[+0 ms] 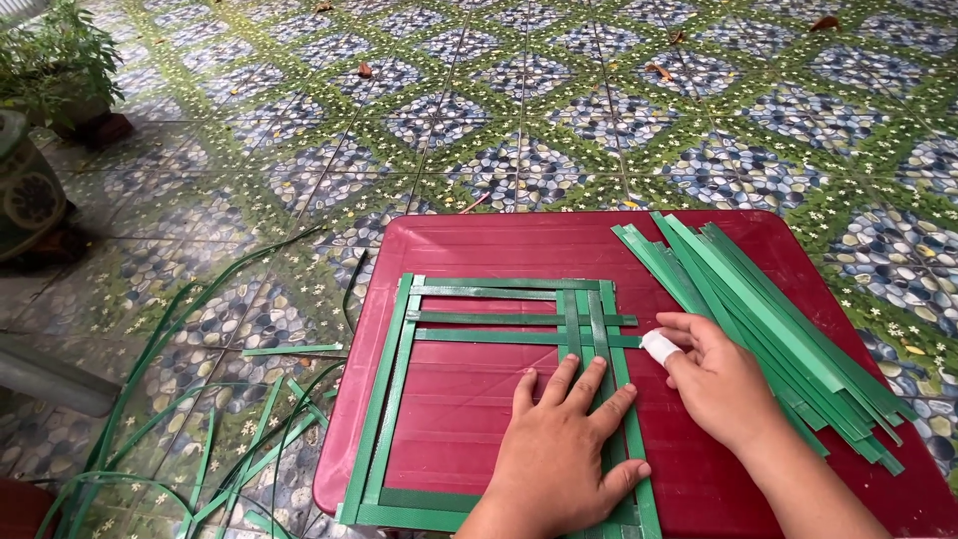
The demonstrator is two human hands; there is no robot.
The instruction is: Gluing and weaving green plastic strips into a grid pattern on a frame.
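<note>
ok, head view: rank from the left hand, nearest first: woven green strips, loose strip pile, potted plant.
From the left hand:
1. Woven green strips: directly under the palm, touching.
2. Loose strip pile: on the table's right side, beyond the right hand.
3. Potted plant: far top-left, on the floor.
</note>
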